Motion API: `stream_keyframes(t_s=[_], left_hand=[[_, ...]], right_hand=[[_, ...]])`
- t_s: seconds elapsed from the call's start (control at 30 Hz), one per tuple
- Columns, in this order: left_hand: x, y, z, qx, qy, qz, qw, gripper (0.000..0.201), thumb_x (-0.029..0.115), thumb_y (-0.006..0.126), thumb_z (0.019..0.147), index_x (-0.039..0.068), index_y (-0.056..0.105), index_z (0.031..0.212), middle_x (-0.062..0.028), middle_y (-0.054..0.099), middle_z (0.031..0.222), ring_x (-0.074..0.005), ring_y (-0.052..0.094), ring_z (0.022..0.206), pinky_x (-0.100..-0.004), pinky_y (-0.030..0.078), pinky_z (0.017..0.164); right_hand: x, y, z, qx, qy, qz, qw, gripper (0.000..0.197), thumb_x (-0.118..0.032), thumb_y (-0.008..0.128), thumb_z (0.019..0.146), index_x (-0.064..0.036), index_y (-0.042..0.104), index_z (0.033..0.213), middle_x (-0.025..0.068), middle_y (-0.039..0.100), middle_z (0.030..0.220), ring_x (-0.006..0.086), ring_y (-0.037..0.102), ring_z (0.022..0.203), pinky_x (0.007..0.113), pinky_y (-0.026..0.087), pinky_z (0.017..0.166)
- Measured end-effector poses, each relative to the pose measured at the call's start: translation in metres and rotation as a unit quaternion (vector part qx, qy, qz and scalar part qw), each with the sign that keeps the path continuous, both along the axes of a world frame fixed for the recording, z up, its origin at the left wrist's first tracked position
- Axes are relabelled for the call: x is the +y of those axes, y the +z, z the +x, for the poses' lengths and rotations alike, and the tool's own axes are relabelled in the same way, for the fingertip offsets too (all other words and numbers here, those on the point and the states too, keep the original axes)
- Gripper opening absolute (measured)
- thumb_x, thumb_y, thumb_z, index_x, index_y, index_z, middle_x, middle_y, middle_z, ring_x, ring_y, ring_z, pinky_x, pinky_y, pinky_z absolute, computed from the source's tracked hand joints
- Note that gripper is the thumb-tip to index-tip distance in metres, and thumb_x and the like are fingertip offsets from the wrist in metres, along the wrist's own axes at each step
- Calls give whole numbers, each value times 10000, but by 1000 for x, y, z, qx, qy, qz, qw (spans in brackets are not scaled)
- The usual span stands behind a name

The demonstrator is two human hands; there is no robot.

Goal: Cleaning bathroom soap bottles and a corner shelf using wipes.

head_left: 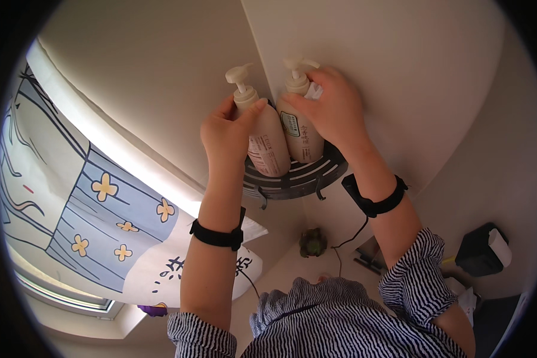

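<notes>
Two cream pump bottles stand side by side on a dark slatted corner shelf (292,186). My left hand (231,128) is closed round the upper part of the left pump bottle (271,143), its thumb across the front below the collar. Round the shoulder of the right pump bottle (304,140), which bears a small green label, my right hand (331,107) is closed too. A bit of white, crumpled material (314,90) shows by the right thumb and fingers; what it is I cannot make out. Both bottles lean slightly, and their bases meet the shelf.
Hooks hang from the shelf's front edge. At left is a printed curtain (119,209) with yellow flowers, by a window frame (65,295). Lower down sit a round green object (312,243) and, at right, a black holder (478,250). Pale walls meet behind the shelf.
</notes>
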State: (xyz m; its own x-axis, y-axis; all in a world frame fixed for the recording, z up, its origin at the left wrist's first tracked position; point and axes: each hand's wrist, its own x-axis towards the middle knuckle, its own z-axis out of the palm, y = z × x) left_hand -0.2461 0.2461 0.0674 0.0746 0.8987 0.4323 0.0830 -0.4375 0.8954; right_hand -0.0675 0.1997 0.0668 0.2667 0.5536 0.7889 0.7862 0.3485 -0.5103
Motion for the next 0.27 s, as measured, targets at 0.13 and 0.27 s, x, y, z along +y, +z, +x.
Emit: stream_keyframes(t_s=[0.13, 0.27], left_hand=[[10, 7, 3, 7, 6, -8, 1000, 390, 211, 804, 840, -36, 708, 1127, -82, 727, 953, -132, 654, 850, -278, 516, 789], [9, 6, 6, 45, -4, 13, 999, 379, 230, 786, 871, -16, 702, 1147, -76, 717, 979, -142, 644, 884, -283, 498, 828]], right_hand=[[1, 4, -2, -20, -22, -43, 999, 420, -327, 824, 739, 3, 673, 950, 133, 649, 954, 334, 652, 823, 424, 533, 720], [-3, -1, 1, -22, -30, -32, 999, 562, -365, 820, 744, -31, 617, 1147, 152, 649, 977, 342, 672, 885, 433, 552, 755]])
